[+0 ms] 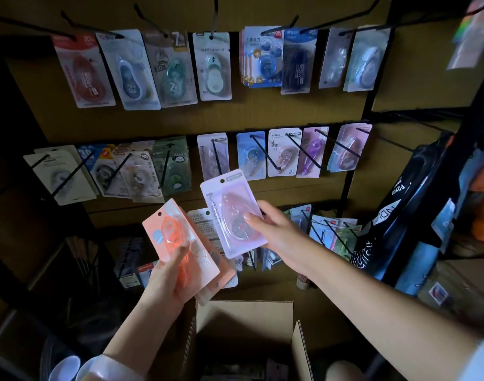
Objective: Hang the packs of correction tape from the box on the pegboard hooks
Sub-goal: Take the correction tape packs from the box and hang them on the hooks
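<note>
Open air betw. the raised packs and the pegboard [263, 116]; box [243, 317] sits near, flaps up, under both arms. Right hand [276, 229] pinches a pink pack [230, 210] at its right edge, thumb on the blister front, hole end up, just below a mid-row hook [216, 156]. Left hand [172, 273] grips a stack of orange packs [180, 243], thumb across the front, fingers behind.
</note>
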Demonstrator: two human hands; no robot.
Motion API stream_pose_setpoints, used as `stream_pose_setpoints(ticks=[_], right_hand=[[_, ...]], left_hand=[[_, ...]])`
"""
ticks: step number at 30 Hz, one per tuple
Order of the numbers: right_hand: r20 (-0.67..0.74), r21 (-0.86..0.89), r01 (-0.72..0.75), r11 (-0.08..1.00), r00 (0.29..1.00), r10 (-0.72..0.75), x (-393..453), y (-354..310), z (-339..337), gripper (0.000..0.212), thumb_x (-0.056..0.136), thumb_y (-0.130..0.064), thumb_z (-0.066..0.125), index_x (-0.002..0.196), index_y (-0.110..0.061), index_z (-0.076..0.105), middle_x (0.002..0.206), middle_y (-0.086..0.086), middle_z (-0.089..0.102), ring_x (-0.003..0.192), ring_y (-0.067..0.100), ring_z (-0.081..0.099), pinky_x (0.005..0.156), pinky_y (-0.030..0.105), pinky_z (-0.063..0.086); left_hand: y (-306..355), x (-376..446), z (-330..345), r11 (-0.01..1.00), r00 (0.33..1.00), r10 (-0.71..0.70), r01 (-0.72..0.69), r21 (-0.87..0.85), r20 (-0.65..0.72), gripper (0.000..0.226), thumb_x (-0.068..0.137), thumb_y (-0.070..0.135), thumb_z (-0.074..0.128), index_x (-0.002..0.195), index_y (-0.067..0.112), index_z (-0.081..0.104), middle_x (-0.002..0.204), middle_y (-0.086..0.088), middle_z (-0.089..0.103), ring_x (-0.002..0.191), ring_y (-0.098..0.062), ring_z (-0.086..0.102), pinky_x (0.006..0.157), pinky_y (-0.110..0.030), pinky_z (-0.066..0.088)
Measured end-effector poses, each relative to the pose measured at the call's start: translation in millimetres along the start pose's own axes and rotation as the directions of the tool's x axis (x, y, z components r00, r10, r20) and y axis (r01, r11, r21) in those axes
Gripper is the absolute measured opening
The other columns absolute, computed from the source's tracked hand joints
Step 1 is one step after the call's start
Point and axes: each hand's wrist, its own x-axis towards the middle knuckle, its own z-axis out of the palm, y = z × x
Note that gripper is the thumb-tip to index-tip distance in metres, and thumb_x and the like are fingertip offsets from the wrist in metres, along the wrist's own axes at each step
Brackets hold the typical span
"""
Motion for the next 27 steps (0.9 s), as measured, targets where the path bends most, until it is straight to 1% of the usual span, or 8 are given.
stream_pose_setpoints(ticks=[3, 7, 11, 13, 17, 22, 24, 27], right_hand=[[-0.046, -0.030, 0.003, 1.000, 0.999, -0.004, 3.3, -2.4, 8.7, 0.023, 0.094, -0.032, 0.051, 0.114, -0.021, 0.052, 0.112, -0.004, 0.058, 0.109, 0.017, 0.055, 0.081, 0.031, 0.046], [-0.129, -0.056, 0.040, 0.998, 0.990, -0.047, 3.1, 1.2, 18.2, 0.015, 0.095, -0.031, 0.050, 0.102, -0.018, 0.053, 0.096, -0.006, 0.059, 0.094, 0.013, 0.056, 0.086, 0.037, 0.049], [-0.203, -0.008, 0.043, 0.999, 0.978, -0.044, 6.3, 14.2, 23.1, 0.018, 0.093, -0.034, 0.051, 0.106, -0.021, 0.055, 0.110, -0.001, 0.059, 0.105, 0.016, 0.057, 0.091, 0.045, 0.052], [-0.206, -0.008, 0.030, 1.000, 0.978, -0.031, 11.1, 17.0, 23.2, 0.020, 0.093, -0.034, 0.050, 0.108, -0.021, 0.054, 0.115, 0.000, 0.058, 0.107, 0.017, 0.057, 0.089, 0.045, 0.054], [-0.267, 0.073, -0.067, 0.995, 0.960, 0.085, 37.3, 8.7, 26.3, 0.033, 0.092, -0.035, 0.053, 0.115, -0.011, 0.053, 0.121, 0.004, 0.054, 0.103, 0.017, 0.058, 0.075, 0.030, 0.058], [-0.278, 0.325, -0.237, 0.916, 0.901, 0.332, 96.2, -13.5, 33.7, 0.037, 0.085, -0.035, 0.064, 0.103, -0.013, 0.040, 0.112, 0.005, 0.051, 0.097, 0.027, 0.065, 0.070, 0.027, 0.057], [-0.277, 0.334, -0.260, 0.906, 0.892, 0.358, 122.2, -19.2, 38.3, 0.040, 0.084, -0.034, 0.066, 0.107, -0.010, 0.043, 0.119, 0.009, 0.054, 0.096, 0.028, 0.065, 0.062, 0.026, 0.057], [-0.301, 0.312, -0.263, 0.913, 0.884, 0.358, 155.8, -23.6, 39.7, 0.039, 0.086, -0.031, 0.064, 0.112, -0.006, 0.049, 0.123, 0.013, 0.054, 0.095, 0.031, 0.065, 0.068, 0.030, 0.058]], left_hand=[[4.4, -2.5, -6.4, 0.999, 0.999, -0.014, 0.015, -0.033, 0.035, 0.035, 0.089, 0.023, 0.055, 0.122, 0.011, 0.054, 0.103, -0.013, 0.066, 0.081, -0.026, 0.067, 0.046, -0.038, 0.054], [11.0, 1.7, -15.8, 1.000, 0.999, 0.025, -0.024, -0.013, 0.022, 0.034, 0.089, 0.024, 0.055, 0.122, 0.013, 0.055, 0.105, -0.012, 0.068, 0.080, -0.023, 0.070, 0.049, -0.035, 0.055], [14.7, 7.5, -23.1, 0.998, 0.996, 0.061, -0.061, 0.001, 0.061, 0.028, 0.090, 0.024, 0.053, 0.116, 0.014, 0.058, 0.088, -0.003, 0.074, 0.075, -0.017, 0.072, 0.050, -0.031, 0.055], [14.7, 10.7, -26.7, 0.999, 0.997, 0.048, -0.048, 0.004, 0.068, 0.029, 0.087, 0.025, 0.056, 0.114, 0.014, 0.059, 0.099, -0.007, 0.071, 0.084, -0.021, 0.070, 0.052, -0.032, 0.056], [13.5, 17.5, -30.0, 1.000, 0.998, 0.010, -0.012, 0.029, 0.060, 0.044, 0.071, 0.030, 0.064, 0.112, 0.016, 0.059, 0.112, -0.011, 0.065, 0.099, -0.029, 0.063, 0.054, -0.038, 0.056], [10.6, 23.0, -38.0, 0.996, 0.990, 0.023, -0.035, 0.080, 0.141, 0.036, 0.079, 0.030, 0.058, 0.113, 0.019, 0.059, 0.109, -0.010, 0.069, 0.099, -0.029, 0.066, 0.063, -0.043, 0.058], [9.8, 25.8, -45.5, 0.991, 0.989, 0.032, -0.050, 0.121, 0.141, 0.043, 0.076, 0.036, 0.064, 0.116, 0.018, 0.059, 0.110, -0.011, 0.069, 0.099, -0.029, 0.067, 0.074, -0.045, 0.057], [12.5, 29.9, -56.5, 0.977, 0.988, 0.039, -0.069, 0.201, 0.150, 0.077, 0.044, 0.057, 0.084, 0.109, 0.022, 0.062, 0.104, -0.008, 0.071, 0.094, -0.027, 0.069, 0.071, -0.041, 0.057]])
